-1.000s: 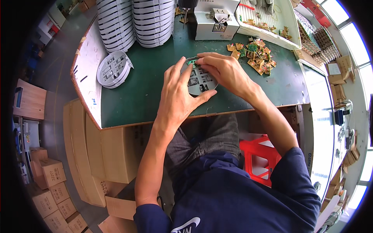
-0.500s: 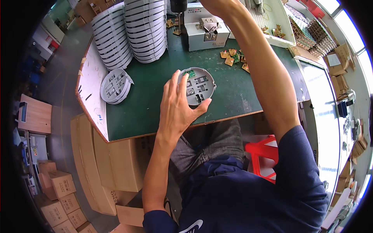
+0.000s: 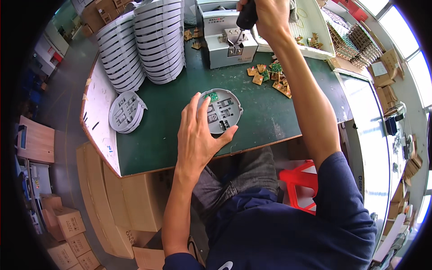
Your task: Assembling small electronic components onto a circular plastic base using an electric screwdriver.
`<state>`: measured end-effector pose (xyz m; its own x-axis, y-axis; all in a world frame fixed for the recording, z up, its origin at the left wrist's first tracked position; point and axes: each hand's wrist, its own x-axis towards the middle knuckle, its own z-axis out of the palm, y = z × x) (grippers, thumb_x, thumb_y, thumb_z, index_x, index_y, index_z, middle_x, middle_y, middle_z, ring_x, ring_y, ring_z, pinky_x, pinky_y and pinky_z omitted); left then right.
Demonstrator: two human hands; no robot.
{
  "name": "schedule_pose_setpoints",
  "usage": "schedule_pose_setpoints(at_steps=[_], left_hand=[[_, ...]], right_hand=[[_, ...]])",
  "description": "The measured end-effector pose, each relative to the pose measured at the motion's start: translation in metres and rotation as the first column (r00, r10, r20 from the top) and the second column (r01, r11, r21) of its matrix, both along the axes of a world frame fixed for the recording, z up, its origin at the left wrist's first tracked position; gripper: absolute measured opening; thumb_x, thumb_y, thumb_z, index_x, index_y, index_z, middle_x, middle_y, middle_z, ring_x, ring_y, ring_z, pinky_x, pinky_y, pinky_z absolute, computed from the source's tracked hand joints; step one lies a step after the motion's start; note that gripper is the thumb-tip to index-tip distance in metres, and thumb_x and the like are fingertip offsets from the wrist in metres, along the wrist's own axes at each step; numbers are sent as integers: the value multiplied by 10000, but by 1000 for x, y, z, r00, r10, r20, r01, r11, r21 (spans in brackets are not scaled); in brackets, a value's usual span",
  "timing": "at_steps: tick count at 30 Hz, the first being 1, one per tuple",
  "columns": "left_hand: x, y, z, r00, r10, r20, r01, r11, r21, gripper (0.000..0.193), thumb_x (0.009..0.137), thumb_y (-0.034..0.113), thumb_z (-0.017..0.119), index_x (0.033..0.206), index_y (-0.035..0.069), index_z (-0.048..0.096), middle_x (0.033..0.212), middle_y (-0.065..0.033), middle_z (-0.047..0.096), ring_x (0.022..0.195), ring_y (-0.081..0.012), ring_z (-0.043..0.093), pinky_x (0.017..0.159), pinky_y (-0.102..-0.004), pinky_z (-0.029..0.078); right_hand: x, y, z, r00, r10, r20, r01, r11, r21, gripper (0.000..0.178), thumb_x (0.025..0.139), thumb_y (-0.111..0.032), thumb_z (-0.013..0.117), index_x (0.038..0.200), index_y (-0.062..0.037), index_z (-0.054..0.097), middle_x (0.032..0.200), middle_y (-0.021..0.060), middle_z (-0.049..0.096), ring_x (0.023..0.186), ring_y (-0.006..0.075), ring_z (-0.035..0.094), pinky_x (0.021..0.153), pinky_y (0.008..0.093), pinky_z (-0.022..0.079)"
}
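Observation:
My left hand [image 3: 194, 135] grips a round grey plastic housing [image 3: 232, 107] lying on the green table. Its thumb is at the near rim, and its fingertips lie by a small green circuit board [image 3: 212, 96] at the housing's upper left. My right hand [image 3: 273, 19] is closed around a black electric screwdriver [image 3: 247, 16], pointing downward. The driver's tip is at the metal bracket on the front of a light grey screw feeder [image 3: 230, 55]. Whether a screw is on the tip is too small to tell.
Tall stacks of grey housings [image 3: 159, 45] stand at the table's far left, with a lower pile [image 3: 127, 111] nearer. Small circuit boards [image 3: 258, 78] lie scattered right of the feeder. A white tray [image 3: 315, 50] holds more pieces. A red stool [image 3: 299, 182] is below the table.
My right hand has brought the screwdriver down and rightward to the feeder's front bracket. My left hand stays on the housing. The whole view has shifted slightly.

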<state>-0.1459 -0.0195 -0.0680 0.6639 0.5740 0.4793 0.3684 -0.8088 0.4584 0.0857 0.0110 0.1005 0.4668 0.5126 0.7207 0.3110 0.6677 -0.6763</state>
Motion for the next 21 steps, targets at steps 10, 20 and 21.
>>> schedule_pose_setpoints(at_steps=[10,20,21], left_hand=[[1,0,0,999,4,-32,-3,1000,8,896,820,575,776,1376,-80,520,1471,-248,464,1284,-401,514,1046,-479,496],[1,-1,0,1000,4,-24,-4,1000,19,897,809,567,793,1372,-78,524,1462,-243,471,1277,-400,519,1037,-482,504],[0,-1,1,1000,3,-24,-3,1000,19,897,809,567,793,1372,-78,524,1462,-243,471,1277,-400,519,1037,-482,504]], right_hand=[[15,13,-8,997,-25,66,42,966,-255,190,967,-194,655,992,-14,601,630,2,563,511,91,531,478,268,455],[-19,-32,-17,982,166,-85,-175,978,-111,574,997,-210,667,1472,5,426,706,-6,530,561,91,537,518,271,481],[-19,-35,-19,980,155,-128,-169,979,-114,583,997,-209,668,1480,0,418,705,-5,527,557,93,535,515,273,481]])
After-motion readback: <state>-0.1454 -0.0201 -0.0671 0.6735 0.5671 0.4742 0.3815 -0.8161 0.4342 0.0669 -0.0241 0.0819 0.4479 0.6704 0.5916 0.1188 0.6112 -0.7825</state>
